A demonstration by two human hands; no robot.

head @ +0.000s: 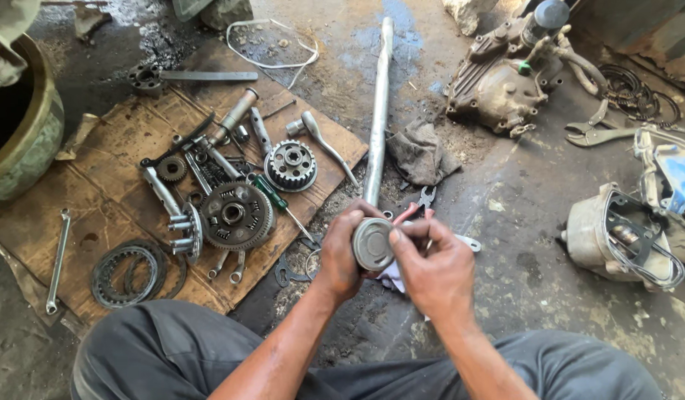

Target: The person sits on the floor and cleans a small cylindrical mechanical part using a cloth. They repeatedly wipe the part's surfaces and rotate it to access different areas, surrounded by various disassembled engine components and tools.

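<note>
Head view: both hands meet just above the knees, over a stained concrete floor (520,222). Left hand (341,252) is closed around a round metal piston (373,243), its flat grey crown turned up toward the camera. Right hand (435,267) closes on the same piston from the other side, thumb lying on the crown's rim and fingers curled behind. Something pink and white shows between and under the fingers; what it is I cannot tell.

Behind the hands a long steel pipe (379,104) runs away up the floor, with a dirty rag (420,152) just beside it.

To the left lies a sheet of cardboard (113,133) strewn with parts: a large clutch gear (235,215), a smaller toothed gear (291,164), a green-handled screwdriver (272,194), a ratchet handle (324,141) and a stack of thin rings (128,272). A spanner (57,259) rests at the cardboard's left edge.

On the right sit an engine casing (498,81) at the top, pliers (590,133) near it, and a cover with its gasket (624,237) lower down, well apart from the hands.
</note>
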